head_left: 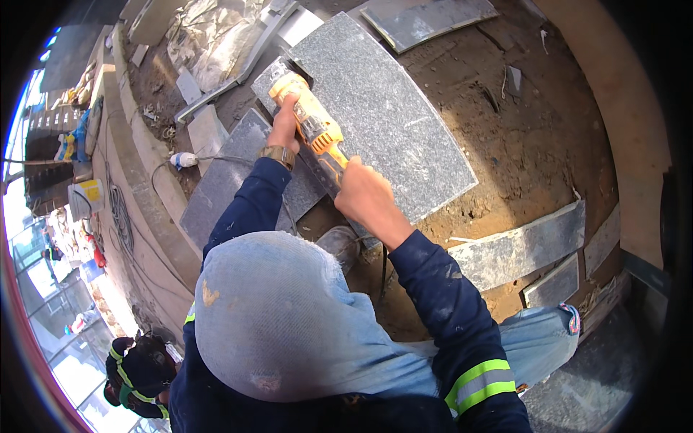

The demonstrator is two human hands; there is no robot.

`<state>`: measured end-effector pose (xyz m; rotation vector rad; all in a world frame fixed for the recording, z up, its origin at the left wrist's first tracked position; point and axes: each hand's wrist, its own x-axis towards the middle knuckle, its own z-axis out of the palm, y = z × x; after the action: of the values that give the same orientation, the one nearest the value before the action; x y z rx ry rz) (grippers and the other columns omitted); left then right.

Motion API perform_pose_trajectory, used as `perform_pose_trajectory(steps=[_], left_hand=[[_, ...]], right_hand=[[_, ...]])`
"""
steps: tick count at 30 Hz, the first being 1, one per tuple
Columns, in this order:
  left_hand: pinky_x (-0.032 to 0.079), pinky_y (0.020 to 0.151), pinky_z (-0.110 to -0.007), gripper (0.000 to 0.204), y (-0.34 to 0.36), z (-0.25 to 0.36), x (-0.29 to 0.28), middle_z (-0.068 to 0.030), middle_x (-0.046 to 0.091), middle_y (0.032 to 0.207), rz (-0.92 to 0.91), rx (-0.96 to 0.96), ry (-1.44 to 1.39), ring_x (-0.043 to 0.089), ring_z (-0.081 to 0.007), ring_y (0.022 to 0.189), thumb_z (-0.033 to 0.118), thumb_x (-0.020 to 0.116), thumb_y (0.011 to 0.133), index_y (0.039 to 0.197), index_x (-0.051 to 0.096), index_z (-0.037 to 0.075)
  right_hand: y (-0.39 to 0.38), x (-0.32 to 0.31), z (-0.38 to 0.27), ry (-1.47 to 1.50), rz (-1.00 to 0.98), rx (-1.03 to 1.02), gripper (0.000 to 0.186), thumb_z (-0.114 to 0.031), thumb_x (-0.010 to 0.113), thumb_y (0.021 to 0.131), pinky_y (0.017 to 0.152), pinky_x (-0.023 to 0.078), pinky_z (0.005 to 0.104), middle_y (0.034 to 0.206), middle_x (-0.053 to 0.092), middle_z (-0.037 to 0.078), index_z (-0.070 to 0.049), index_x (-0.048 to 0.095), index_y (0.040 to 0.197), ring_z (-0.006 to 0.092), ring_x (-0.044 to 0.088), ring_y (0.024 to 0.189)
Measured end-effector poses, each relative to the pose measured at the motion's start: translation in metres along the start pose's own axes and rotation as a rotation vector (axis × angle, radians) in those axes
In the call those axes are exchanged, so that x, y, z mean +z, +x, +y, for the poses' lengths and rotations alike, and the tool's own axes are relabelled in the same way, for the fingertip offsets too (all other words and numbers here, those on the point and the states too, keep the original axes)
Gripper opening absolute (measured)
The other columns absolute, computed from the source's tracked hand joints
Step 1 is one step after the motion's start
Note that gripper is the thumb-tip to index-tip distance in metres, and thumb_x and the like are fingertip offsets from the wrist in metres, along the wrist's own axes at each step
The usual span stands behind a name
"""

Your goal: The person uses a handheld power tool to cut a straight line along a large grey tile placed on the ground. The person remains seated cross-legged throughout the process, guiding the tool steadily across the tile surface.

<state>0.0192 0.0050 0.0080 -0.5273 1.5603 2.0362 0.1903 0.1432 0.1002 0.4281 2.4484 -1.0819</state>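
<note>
A yellow angle grinder rests its head at the upper-left edge of a grey speckled stone slab. My left hand, a watch on its wrist, is wrapped round the tool's front housing. Farther back, my right hand grips the rear handle. The grinder's disc is too small and dusty to make out. Another grey slab lies beneath and left of my left arm, with a cord over it leading to a white connector.
My denim-covered knee fills the lower middle. Stone strips lie on dirt to the right. Slab offcuts lie at the top. On the left are a bucket, coiled cable and another person in dark, reflective-striped clothing.
</note>
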Motion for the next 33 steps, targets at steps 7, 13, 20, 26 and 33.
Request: perform_pose_trajectory(steps=[7,13,20,26,33], left_hand=[[0.058,0.075,-0.036,0.043,0.001,-0.003,-0.003,-0.0074,0.068,0.092,-0.020,-0.014,-0.002,0.069,-0.0202,0.080,0.043,0.056,0.093,0.112,0.058,0.005],[0.059,0.075,-0.037,0.043,-0.004,-0.002,0.002,-0.0078,0.068,0.091,-0.017,-0.018,0.009,0.069,-0.0206,0.080,0.042,0.056,0.093,0.112,0.058,0.005],[0.053,0.085,-0.037,0.049,-0.011,-0.002,0.003,-0.0075,0.068,0.106,0.001,-0.029,0.013,0.067,-0.0209,0.094,0.042,0.059,0.092,0.121,0.057,0.003],[0.053,0.086,-0.037,0.050,-0.012,-0.003,0.003,-0.0083,0.067,0.107,-0.016,-0.035,0.011,0.067,-0.0210,0.095,0.043,0.059,0.092,0.122,0.056,0.002],[0.053,0.085,-0.036,0.050,-0.007,-0.004,0.001,-0.0069,0.067,0.105,-0.020,-0.008,0.012,0.067,-0.0202,0.092,0.043,0.060,0.091,0.121,0.057,0.003]], right_hand=[[-0.003,0.000,0.003,-0.003,0.019,-0.005,0.029,-0.007,0.063,0.076,0.079,0.051,0.0491,0.091,0.066,0.025,0.004,0.052,0.100,0.0420,0.066,0.088],[-0.006,-0.001,0.005,0.035,0.019,-0.019,0.025,-0.005,0.059,0.078,0.078,0.051,0.0511,0.089,0.065,0.029,0.006,0.052,0.099,0.0453,0.066,0.086],[-0.009,-0.002,0.008,0.044,0.014,-0.016,0.025,-0.005,0.059,0.077,0.078,0.051,0.0507,0.089,0.065,0.029,0.006,0.052,0.099,0.0448,0.066,0.087],[-0.010,-0.002,0.007,0.037,0.006,-0.009,0.025,-0.005,0.059,0.077,0.078,0.051,0.0512,0.089,0.065,0.029,0.006,0.052,0.098,0.0447,0.066,0.086],[-0.005,0.002,0.007,0.024,0.011,-0.002,0.026,-0.005,0.060,0.077,0.078,0.051,0.0508,0.090,0.065,0.029,0.005,0.052,0.099,0.0445,0.066,0.087]])
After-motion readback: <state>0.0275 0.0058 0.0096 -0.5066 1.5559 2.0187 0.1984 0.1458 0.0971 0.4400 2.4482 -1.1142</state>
